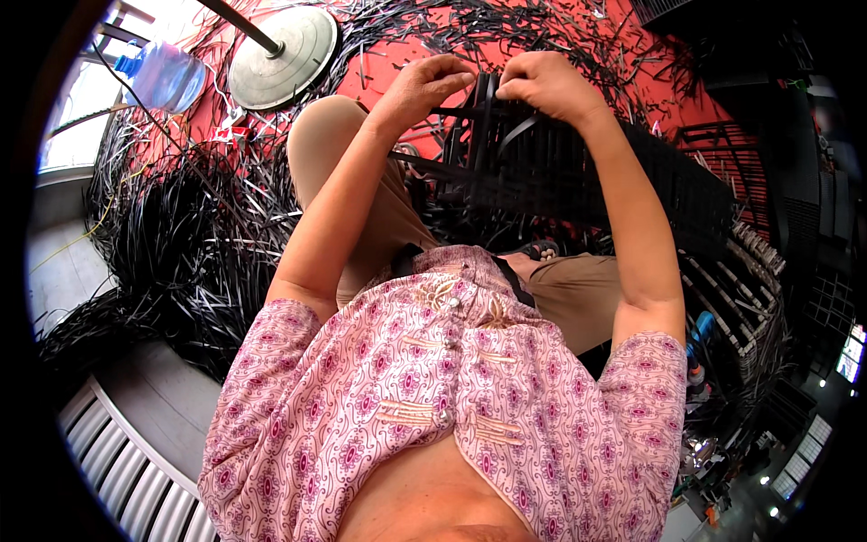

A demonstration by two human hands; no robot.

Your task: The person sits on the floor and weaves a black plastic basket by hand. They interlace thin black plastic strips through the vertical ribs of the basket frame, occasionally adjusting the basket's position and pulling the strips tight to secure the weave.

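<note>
Red floor point(379, 77) under loose black strips point(194, 226), round fan base point(282, 45).

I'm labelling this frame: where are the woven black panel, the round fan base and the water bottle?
woven black panel point(578, 181), head view, its middle lattice.
round fan base point(284, 59), head view, disc top.
water bottle point(167, 77), head view, clear body.

Two hands point(483, 90), one woven black panel point(587, 172), one round fan base point(282, 45), one water bottle point(163, 77), countless loose black strips point(190, 235).
</note>
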